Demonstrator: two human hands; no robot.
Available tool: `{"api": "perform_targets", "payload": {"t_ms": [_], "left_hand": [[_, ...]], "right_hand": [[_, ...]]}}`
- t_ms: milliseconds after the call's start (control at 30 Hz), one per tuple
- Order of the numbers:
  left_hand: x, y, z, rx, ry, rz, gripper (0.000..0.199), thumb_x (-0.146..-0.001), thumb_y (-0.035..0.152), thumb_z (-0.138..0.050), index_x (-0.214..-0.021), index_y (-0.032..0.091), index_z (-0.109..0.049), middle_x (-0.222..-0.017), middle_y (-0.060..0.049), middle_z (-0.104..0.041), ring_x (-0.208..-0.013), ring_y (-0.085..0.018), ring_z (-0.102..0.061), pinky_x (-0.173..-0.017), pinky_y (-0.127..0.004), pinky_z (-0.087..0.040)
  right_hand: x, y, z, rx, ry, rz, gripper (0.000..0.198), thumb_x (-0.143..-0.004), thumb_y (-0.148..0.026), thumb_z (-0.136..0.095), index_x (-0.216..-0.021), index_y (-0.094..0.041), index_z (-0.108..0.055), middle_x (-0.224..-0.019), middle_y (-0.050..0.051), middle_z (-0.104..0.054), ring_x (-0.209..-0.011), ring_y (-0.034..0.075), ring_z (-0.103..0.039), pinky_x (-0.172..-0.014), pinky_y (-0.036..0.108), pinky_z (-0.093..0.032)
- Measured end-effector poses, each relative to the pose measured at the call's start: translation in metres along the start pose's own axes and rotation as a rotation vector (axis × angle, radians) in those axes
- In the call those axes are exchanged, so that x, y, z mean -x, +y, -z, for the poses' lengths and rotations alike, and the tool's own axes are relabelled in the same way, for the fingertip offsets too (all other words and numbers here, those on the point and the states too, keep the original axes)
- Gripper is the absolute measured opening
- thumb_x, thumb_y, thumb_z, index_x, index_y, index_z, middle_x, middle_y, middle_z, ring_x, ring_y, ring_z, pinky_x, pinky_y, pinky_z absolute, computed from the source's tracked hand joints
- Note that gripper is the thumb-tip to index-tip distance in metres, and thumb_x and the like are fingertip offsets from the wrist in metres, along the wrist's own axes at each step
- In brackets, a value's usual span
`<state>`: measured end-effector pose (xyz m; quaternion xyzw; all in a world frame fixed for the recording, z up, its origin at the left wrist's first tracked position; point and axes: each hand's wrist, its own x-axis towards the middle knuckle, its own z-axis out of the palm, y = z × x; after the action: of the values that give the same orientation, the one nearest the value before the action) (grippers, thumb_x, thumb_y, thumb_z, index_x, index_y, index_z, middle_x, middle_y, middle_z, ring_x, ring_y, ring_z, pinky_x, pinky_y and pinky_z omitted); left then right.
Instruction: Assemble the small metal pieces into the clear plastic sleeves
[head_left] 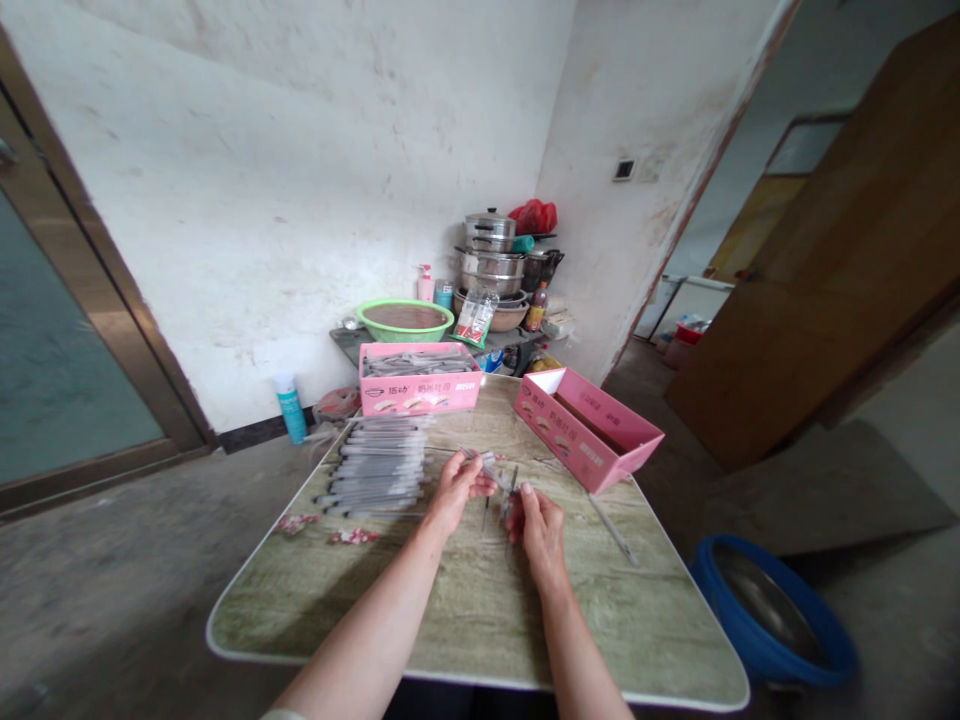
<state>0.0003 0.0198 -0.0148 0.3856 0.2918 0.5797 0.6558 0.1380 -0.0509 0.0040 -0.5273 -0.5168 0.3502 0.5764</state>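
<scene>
My left hand (pixel 457 490) is closed in a pinch over the middle of the table, on a slim greyish pen-like stick (pixel 486 466). Close by on the right, my right hand (pixel 541 525) has thumb and fingers pressed together around thin dark sticks (pixel 514 480), partly hidden and blurred. To the left lies a neat stack of pen-like sticks (pixel 382 465), grey and see-through with dark ends. Behind it stands a pink box (pixel 420 393) filled with similar sticks. A second pink box (pixel 577 430) sits at an angle on the right; no sticks show inside.
A single stick (pixel 613 530) lies on the wood-patterned table (pixel 450 620) near the right box. Beyond the table are a green basin (pixel 405 318), stacked steamer pots (pixel 491 265) and bottles. A blue tub (pixel 772 610) stands on the floor at right, a spray can (pixel 291 408) at left.
</scene>
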Motion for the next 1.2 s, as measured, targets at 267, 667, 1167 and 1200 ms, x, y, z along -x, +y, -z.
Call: {"api": "perform_targets", "payload": {"t_ms": [267, 667, 1167, 1200], "left_hand": [[0.001, 0.001, -0.001, -0.006, -0.005, 0.005, 0.042, -0.075, 0.045, -0.071, -0.098, 0.016, -0.053, -0.07, -0.004, -0.069, -0.06, -0.017, -0.068, -0.056, -0.025, -0.054], [0.0, 0.0, 0.0, -0.022, -0.011, 0.016, 0.043, -0.075, 0.047, -0.071, -0.098, 0.016, -0.053, -0.07, -0.003, -0.068, -0.06, -0.017, -0.067, -0.056, -0.025, -0.053], [-0.004, 0.003, 0.004, -0.424, 0.079, -0.17, 0.037, -0.085, 0.045, -0.056, -0.104, 0.014, -0.061, -0.084, -0.008, -0.07, -0.075, -0.021, -0.068, -0.071, -0.035, -0.056], [-0.005, 0.004, 0.006, -0.572, 0.12, -0.257, 0.032, -0.087, 0.04, -0.053, -0.105, 0.015, -0.062, -0.09, -0.009, -0.07, -0.082, -0.022, -0.067, -0.077, -0.036, -0.055]], "right_hand": [[0.001, -0.001, 0.0, 0.05, -0.01, 0.044, 0.045, -0.092, -0.049, -0.048, -0.059, -0.019, -0.054, -0.044, -0.002, -0.052, -0.039, 0.011, -0.047, -0.043, 0.023, -0.036], [0.0, 0.002, -0.002, 0.026, -0.017, -0.008, 0.048, -0.09, -0.056, -0.046, -0.062, -0.018, -0.057, -0.042, -0.002, -0.053, -0.034, 0.01, -0.043, -0.039, 0.022, -0.032], [-0.003, 0.008, 0.005, 0.182, 0.143, 0.071, 0.042, -0.087, -0.047, -0.05, -0.057, -0.018, -0.054, -0.044, -0.003, -0.051, -0.041, 0.011, -0.046, -0.047, 0.022, -0.035], [-0.004, 0.01, 0.007, 0.207, 0.232, 0.063, 0.042, -0.087, -0.047, -0.049, -0.057, -0.018, -0.054, -0.044, -0.002, -0.051, -0.041, 0.012, -0.046, -0.048, 0.023, -0.035]]}}
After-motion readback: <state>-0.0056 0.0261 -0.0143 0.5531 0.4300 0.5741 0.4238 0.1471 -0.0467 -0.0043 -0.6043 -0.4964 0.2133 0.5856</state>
